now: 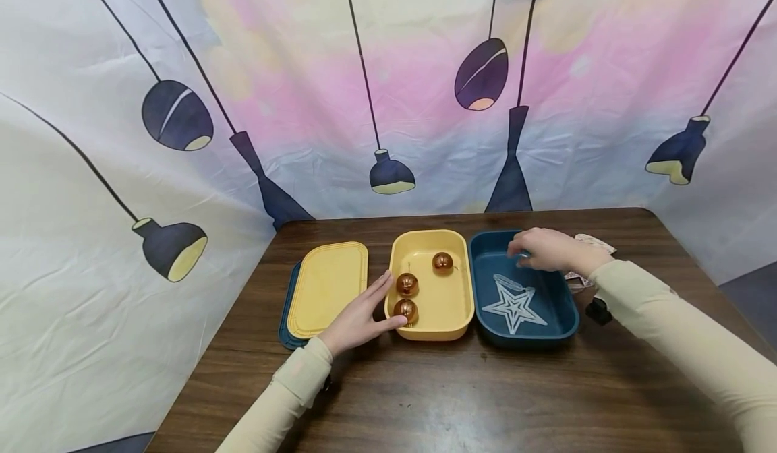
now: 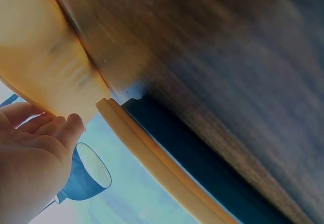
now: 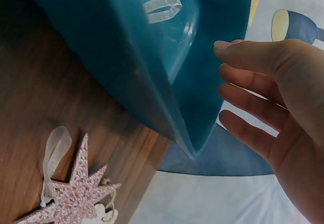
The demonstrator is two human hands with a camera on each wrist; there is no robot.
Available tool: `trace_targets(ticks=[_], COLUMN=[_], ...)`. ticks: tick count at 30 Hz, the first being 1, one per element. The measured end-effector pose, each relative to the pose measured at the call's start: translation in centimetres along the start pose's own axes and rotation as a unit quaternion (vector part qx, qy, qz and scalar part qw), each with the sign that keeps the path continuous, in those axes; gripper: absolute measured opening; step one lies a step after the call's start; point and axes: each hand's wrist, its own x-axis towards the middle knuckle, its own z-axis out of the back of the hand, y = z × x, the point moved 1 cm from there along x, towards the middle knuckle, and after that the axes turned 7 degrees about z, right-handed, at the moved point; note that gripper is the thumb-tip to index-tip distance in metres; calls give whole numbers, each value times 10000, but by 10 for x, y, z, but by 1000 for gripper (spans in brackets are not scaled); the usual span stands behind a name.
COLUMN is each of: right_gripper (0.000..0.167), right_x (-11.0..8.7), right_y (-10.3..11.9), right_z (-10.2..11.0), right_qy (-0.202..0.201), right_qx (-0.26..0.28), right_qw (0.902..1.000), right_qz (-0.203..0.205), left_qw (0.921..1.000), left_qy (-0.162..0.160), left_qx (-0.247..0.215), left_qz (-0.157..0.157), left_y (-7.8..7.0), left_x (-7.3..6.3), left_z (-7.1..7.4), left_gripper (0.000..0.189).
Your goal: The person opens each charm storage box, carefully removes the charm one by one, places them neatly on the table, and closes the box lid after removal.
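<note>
Left hand (image 1: 363, 317): fingers extended and apart, set against the left side of the rounded yellow rectangular box (image 1: 440, 308), gripping nothing; whether the thumb touches the nearest ball cannot be told. Inside that box lie three shiny amber-brown balls (image 1: 442, 262), two along the left wall, one toward the far right. Right hand (image 1: 543, 247): above the far part of the dark blue rectangular box (image 1: 487, 267), thumb and loosely bent fingers apart, nothing held. A white openwork star with ribbon (image 1: 514, 309) lies in the blue box. Beside that box, a pink glittery star (image 3: 76, 196) rests on the brown wood-grain desk (image 1: 413, 392)
</note>
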Motion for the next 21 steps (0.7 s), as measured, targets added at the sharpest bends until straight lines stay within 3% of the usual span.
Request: trace_targets(ticks=[6,21], right_gripper=[21,28], right_x=[0,10], right_y=[2,7], right_z=[-13,-19], right_qy=[298,798], right_qx=[100,474], right_qw=[9994,9951], right_qz=[164,353], left_qw=[10000,10000], left_qy=[8,-55], left_qx=[17,1], left_qz=[-35,-39], left_y=[1,1], left_x=[-1,0], left_z=[-3,0], left_gripper=[97,97])
